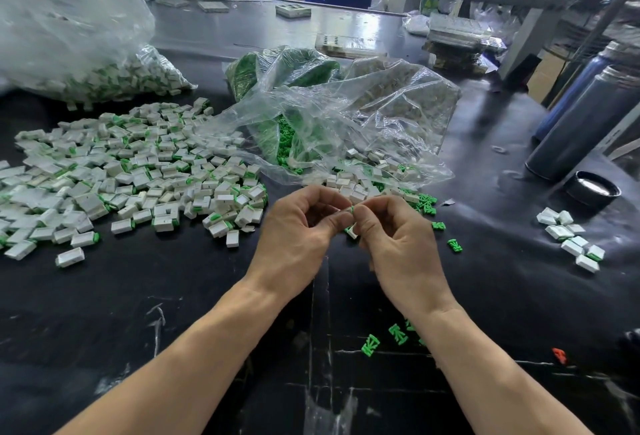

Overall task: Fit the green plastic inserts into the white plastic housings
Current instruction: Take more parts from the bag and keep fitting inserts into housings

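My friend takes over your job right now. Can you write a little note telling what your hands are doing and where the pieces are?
Left hand and right hand together pinch one white housing with a green insert, not fully seen.
Done: big pile of assembled pieces on the left.
Left: empty housings and loose green inserts spilling from the clear bag just beyond the hands; more inserts near the right wrist.
A small group of white pieces sits far right.

Both forearms are bare right up from the black table [173, 296], no sleeves, gloves, watch or rings on the left hand [298, 230] or right hand [394, 237].
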`<action>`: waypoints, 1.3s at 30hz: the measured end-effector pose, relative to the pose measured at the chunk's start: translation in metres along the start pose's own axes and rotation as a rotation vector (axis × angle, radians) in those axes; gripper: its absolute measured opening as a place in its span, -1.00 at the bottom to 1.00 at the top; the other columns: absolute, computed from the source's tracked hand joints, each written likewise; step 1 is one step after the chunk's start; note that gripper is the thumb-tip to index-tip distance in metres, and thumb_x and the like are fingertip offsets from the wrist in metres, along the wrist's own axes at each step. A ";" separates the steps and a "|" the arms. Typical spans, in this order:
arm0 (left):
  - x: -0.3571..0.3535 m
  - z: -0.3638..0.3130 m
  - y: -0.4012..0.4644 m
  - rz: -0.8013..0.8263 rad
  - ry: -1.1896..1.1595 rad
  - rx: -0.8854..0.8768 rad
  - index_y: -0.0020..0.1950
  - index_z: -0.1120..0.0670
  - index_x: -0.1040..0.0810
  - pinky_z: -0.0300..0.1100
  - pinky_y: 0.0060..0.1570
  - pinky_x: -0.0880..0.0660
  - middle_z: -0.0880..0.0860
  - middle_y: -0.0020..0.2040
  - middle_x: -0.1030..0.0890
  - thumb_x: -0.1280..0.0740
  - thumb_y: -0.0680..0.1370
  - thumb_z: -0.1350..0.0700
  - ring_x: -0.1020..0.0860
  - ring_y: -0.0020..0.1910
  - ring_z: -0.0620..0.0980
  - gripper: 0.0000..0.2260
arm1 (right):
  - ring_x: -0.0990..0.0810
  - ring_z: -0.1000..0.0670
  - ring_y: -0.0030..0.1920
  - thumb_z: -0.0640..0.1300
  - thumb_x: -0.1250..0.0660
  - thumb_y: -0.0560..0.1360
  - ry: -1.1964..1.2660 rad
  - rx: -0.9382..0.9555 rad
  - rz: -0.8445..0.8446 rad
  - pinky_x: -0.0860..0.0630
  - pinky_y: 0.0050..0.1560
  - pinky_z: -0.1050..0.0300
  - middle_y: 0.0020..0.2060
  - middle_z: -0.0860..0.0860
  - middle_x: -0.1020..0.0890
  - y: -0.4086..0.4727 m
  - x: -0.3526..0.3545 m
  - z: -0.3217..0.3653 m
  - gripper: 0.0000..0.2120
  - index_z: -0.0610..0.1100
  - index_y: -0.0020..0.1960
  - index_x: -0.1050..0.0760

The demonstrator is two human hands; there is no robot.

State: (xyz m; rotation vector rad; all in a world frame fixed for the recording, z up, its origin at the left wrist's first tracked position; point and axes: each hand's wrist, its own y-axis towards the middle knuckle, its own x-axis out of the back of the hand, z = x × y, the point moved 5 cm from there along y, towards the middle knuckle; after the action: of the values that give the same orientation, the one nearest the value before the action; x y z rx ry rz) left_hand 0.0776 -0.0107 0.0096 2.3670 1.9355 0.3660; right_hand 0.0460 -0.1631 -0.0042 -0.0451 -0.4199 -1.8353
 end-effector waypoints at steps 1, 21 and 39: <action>0.000 0.001 0.000 0.003 0.008 -0.001 -0.03 0.05 -0.68 -0.31 -0.08 -0.59 -0.04 -0.15 -0.72 -0.51 0.52 0.22 -0.68 -0.14 -0.10 -0.90 | -0.56 0.15 -0.34 -0.07 -0.40 0.63 -0.008 -0.009 0.004 -0.46 -0.29 0.12 -0.29 0.12 -0.66 0.000 0.000 -0.001 -0.93 -0.01 -0.03 -0.61; 0.097 -0.001 0.025 -0.461 1.078 0.043 0.08 -0.05 -0.73 0.13 0.13 -0.44 0.13 0.06 -0.67 -0.45 0.56 0.06 -0.55 0.13 0.26 -0.87 | -0.59 0.11 -0.25 -0.14 -0.34 0.66 -0.251 -0.157 -0.084 -0.49 -0.15 0.19 -0.23 0.11 -0.68 0.013 0.027 -0.020 -0.84 0.07 -0.04 -0.61; -0.032 0.011 0.007 0.048 0.893 -0.195 0.22 -0.08 -0.62 -0.11 0.25 -0.30 -0.06 0.12 -0.56 -0.41 0.57 -0.12 -0.51 0.18 0.00 -0.74 | -0.60 -0.05 0.10 0.07 -0.49 0.53 -0.786 -0.150 0.046 -0.55 0.14 0.00 0.02 0.05 -0.62 0.015 0.019 -0.002 -0.78 0.12 0.16 -0.67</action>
State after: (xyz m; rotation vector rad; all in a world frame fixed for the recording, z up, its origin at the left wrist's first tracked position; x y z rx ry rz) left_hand 0.0809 -0.0417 -0.0041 2.3026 1.9413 1.7628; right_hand 0.0548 -0.1849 0.0027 -0.8905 -0.8099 -1.7448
